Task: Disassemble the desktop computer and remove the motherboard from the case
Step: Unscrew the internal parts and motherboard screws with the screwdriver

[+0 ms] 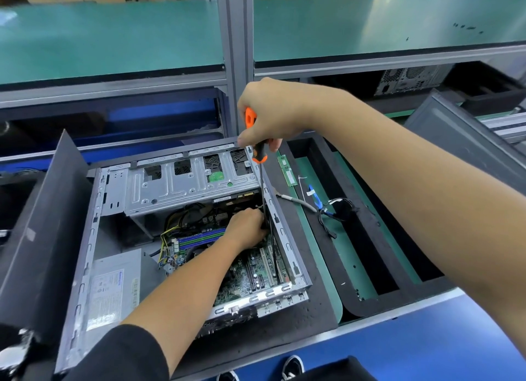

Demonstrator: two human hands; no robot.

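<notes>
Your right hand (pixel 270 116) has a clenched grip on the screwdriver (pixel 257 141), its shaft running down into the case (pixel 85 266) by the right wall. Your left hand (pixel 249 227) sits deep inside at the tip, fingers curled round something dark there; what exactly, I cannot tell. If the tip slips off, it could gouge the motherboard (pixel 250 278) or jab your fingers. A loosened screw could drop among the slots. The board lies flat on the case floor, green, still cabled with yellow wires (pixel 163 238), apparently not yet free.
</notes>
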